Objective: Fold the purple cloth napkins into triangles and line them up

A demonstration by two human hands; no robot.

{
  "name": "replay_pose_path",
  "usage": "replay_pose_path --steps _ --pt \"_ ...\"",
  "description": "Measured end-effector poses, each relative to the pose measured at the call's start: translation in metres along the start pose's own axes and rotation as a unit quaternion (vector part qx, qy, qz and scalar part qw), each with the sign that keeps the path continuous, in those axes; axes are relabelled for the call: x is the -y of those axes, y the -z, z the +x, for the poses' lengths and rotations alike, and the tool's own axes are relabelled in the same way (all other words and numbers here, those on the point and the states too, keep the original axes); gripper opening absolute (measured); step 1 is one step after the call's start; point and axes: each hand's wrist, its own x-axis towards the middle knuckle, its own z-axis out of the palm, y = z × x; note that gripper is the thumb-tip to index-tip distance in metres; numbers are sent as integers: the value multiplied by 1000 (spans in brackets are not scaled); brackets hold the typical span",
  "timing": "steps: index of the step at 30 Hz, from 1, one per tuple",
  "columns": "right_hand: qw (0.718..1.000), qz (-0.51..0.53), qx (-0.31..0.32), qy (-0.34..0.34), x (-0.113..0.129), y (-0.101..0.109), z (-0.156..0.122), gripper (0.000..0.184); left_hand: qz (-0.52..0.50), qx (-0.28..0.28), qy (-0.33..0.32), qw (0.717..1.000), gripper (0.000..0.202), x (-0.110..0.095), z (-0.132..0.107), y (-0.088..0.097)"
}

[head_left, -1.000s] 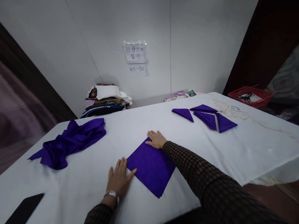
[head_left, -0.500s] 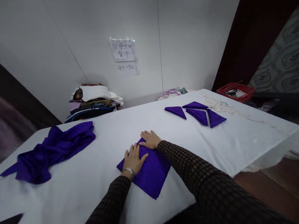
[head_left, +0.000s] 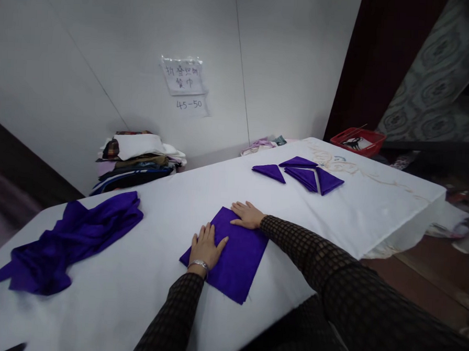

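A purple cloth napkin [head_left: 235, 262], folded into a flat square, lies before me with one corner pointing away. My left hand [head_left: 207, 247] rests flat on its left side, fingers stretched out, a silver bracelet at the wrist. Over the upper right edge my right hand [head_left: 248, 216] lies open, palm down, touching the cloth. Farther back on the right are several purple napkins folded into triangles [head_left: 301, 178]. To the left, a crumpled heap of purple cloth [head_left: 77, 238] sits loosely on the table.
A white cloth covers the table [head_left: 141, 296]. Folded clothes [head_left: 136, 162] are stacked against the wall, below a handwritten sign [head_left: 184, 78]. A red basket [head_left: 372, 146] stands beyond the far right part of the table. A dark object [head_left: 16, 348] shows at the bottom left edge.
My hands have moved apart: the right has slid rightward across the napkin, baring its top corner, while the left stays on the left side. The camera view has turned slightly right.
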Motion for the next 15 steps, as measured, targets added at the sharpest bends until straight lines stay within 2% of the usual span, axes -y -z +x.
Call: replay_pose_path --steps 8,15 --pt "1000 -12 -1 -21 -21 10 -62 78 -9 2 0 1000 77 -1 1 2" --pt "998 -15 -3 -65 -40 15 -112 71 -15 2 -5 1000 78 0 1 3"
